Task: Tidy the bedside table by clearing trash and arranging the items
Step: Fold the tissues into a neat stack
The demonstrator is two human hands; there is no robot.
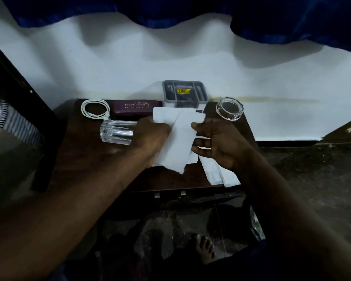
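I see a white wall (130,63) behind, a blue curtain (292,17) across its top, striped bedding (14,120) at left, and dark speckled floor (312,169) at right.

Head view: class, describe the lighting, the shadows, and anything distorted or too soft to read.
Head view: dim overall, floor nearly black; the white wall and the tissue paper held by the left hand and right hand are brightest. Head view: wavy shadows fall on the wall under the blue curtain. Head view: straight edges bow, wide-angle distortion; the spectacle case lettering is blurred.
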